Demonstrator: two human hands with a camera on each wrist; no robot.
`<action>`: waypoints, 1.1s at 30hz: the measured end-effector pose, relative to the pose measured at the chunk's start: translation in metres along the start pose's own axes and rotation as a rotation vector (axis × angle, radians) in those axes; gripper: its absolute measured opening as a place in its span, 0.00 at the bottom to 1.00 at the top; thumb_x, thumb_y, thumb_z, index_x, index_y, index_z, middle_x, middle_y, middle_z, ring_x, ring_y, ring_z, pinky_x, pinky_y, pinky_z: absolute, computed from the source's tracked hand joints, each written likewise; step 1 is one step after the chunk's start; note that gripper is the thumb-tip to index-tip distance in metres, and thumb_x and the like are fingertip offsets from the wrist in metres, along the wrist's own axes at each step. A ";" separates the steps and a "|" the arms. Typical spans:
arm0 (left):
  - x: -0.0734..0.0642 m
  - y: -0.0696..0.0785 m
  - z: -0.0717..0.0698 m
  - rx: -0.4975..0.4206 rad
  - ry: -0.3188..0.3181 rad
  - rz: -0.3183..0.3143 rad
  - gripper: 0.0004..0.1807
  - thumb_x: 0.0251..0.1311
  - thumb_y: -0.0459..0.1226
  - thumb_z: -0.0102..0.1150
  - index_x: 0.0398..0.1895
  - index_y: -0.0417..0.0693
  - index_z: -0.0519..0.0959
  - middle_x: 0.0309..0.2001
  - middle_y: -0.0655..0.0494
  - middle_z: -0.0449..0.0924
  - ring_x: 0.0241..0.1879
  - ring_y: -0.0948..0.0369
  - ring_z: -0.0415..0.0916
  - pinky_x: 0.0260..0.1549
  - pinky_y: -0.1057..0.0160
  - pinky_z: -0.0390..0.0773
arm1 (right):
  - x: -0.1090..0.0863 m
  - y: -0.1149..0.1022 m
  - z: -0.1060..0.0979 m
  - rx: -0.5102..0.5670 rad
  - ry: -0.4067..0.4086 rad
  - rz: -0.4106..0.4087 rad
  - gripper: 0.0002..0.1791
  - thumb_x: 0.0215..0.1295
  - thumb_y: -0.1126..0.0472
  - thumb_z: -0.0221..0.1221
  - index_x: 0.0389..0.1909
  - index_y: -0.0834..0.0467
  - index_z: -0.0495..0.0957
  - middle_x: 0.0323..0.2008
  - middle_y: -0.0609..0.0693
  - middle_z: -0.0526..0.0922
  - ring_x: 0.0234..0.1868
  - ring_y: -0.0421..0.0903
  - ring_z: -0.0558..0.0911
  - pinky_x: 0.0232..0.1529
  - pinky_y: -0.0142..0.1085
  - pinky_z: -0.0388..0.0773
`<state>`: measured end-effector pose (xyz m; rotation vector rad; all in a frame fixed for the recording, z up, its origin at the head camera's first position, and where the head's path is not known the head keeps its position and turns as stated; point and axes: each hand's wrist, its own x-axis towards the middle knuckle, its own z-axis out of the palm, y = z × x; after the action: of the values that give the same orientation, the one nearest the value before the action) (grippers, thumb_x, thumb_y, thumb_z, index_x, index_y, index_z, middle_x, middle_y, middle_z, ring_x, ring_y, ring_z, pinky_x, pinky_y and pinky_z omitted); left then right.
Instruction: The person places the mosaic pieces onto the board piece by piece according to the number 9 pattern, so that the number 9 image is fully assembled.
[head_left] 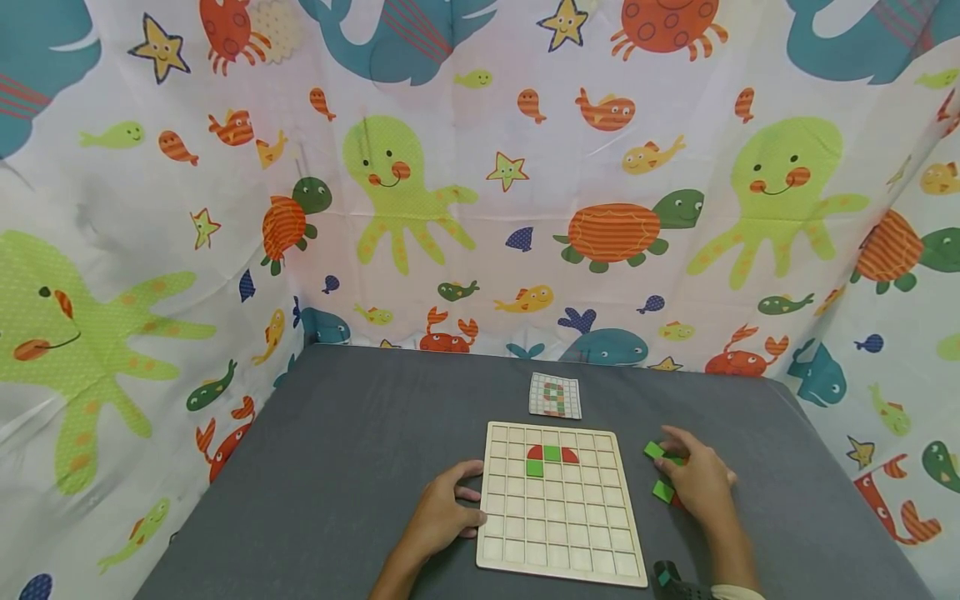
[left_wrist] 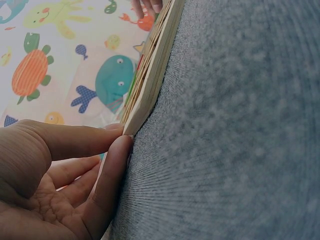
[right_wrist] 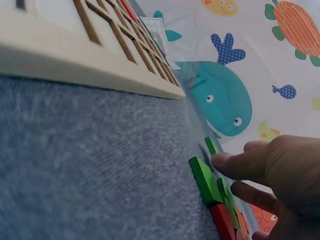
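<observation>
My left hand (head_left: 442,510) is at the left edge of a pale wooden grid board (head_left: 555,533), its fingertips touching the rim. In the left wrist view, the thumb and a finger meet the board's edge (left_wrist: 145,102) near a corner. On the board's upper rows sit green square tiles (head_left: 552,453) and red rounded tiles (head_left: 570,456). Right of the board, my right hand (head_left: 697,475) reaches over a small group of loose tiles, fingers parted. A green tile (right_wrist: 202,180) and a red tile (right_wrist: 223,220) lie below its fingertips; others are partly hidden by the hand.
A small card (head_left: 555,396) with a coloured grid pattern lies behind the board. Dark grey cloth (head_left: 360,433) covers the table. A sea-animal curtain (head_left: 480,292) stands along the back and sides. Near the right forearm is a black strapped device (head_left: 678,582).
</observation>
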<state>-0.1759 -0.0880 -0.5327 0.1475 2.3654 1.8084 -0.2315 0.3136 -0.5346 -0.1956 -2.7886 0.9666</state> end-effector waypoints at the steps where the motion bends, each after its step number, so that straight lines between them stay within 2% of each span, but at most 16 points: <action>1: 0.000 0.000 0.000 0.000 0.000 0.000 0.41 0.48 0.19 0.72 0.70 0.42 0.77 0.66 0.42 0.78 0.48 0.53 0.83 0.23 0.57 0.89 | 0.000 -0.001 0.000 0.008 -0.001 -0.011 0.31 0.68 0.67 0.69 0.71 0.61 0.73 0.56 0.64 0.87 0.61 0.68 0.80 0.53 0.67 0.56; 4: 0.000 0.000 0.000 0.000 -0.002 0.000 0.41 0.48 0.19 0.72 0.70 0.42 0.77 0.67 0.41 0.78 0.48 0.53 0.83 0.23 0.57 0.89 | -0.002 -0.006 -0.002 0.036 -0.022 -0.054 0.33 0.67 0.67 0.70 0.72 0.62 0.72 0.55 0.64 0.87 0.61 0.67 0.81 0.63 0.70 0.61; 6: 0.000 0.000 0.000 -0.003 -0.002 0.000 0.41 0.48 0.18 0.72 0.70 0.41 0.77 0.67 0.41 0.78 0.48 0.53 0.83 0.23 0.57 0.89 | -0.003 -0.010 -0.003 0.055 -0.044 -0.081 0.34 0.67 0.68 0.70 0.73 0.62 0.72 0.55 0.64 0.87 0.61 0.67 0.82 0.65 0.70 0.66; 8: 0.000 0.000 0.000 -0.005 -0.004 -0.002 0.41 0.48 0.18 0.72 0.70 0.41 0.77 0.67 0.41 0.78 0.48 0.53 0.83 0.23 0.57 0.89 | -0.003 -0.014 -0.004 0.068 -0.063 -0.097 0.34 0.67 0.68 0.70 0.73 0.62 0.72 0.55 0.63 0.88 0.60 0.67 0.83 0.62 0.69 0.72; 13: 0.000 0.000 0.000 -0.004 -0.004 -0.009 0.41 0.48 0.18 0.72 0.71 0.42 0.77 0.67 0.42 0.78 0.48 0.53 0.83 0.23 0.57 0.89 | -0.003 -0.022 -0.001 0.098 -0.075 -0.139 0.34 0.65 0.69 0.71 0.72 0.62 0.73 0.52 0.60 0.89 0.57 0.64 0.86 0.60 0.66 0.77; 18: 0.000 0.000 0.000 0.006 0.004 -0.010 0.41 0.48 0.19 0.73 0.70 0.42 0.77 0.66 0.42 0.78 0.48 0.53 0.83 0.23 0.57 0.88 | -0.002 -0.031 0.002 0.144 -0.117 -0.169 0.34 0.64 0.70 0.71 0.71 0.63 0.74 0.50 0.57 0.89 0.51 0.58 0.88 0.51 0.52 0.86; 21: 0.000 0.001 0.001 0.006 0.005 -0.007 0.41 0.47 0.18 0.73 0.70 0.42 0.77 0.67 0.41 0.78 0.48 0.53 0.83 0.23 0.57 0.88 | -0.002 -0.036 0.004 0.162 -0.155 -0.159 0.33 0.64 0.70 0.71 0.71 0.63 0.75 0.50 0.56 0.89 0.50 0.54 0.88 0.45 0.40 0.87; 24: 0.001 0.001 0.001 0.003 0.003 -0.003 0.41 0.47 0.18 0.72 0.70 0.41 0.77 0.67 0.41 0.78 0.48 0.53 0.83 0.23 0.57 0.88 | -0.003 -0.041 0.005 0.176 -0.186 -0.166 0.33 0.64 0.70 0.72 0.70 0.62 0.75 0.50 0.55 0.89 0.49 0.52 0.88 0.42 0.32 0.85; 33: 0.000 0.000 -0.001 -0.007 -0.004 0.003 0.41 0.47 0.18 0.72 0.70 0.41 0.77 0.67 0.40 0.78 0.48 0.53 0.83 0.23 0.56 0.88 | -0.006 -0.049 0.011 0.228 -0.254 -0.218 0.31 0.63 0.69 0.72 0.68 0.59 0.79 0.47 0.50 0.90 0.44 0.45 0.86 0.44 0.29 0.84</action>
<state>-0.1764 -0.0885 -0.5326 0.1539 2.3578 1.8159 -0.2307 0.2675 -0.5128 0.2754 -2.8073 1.3189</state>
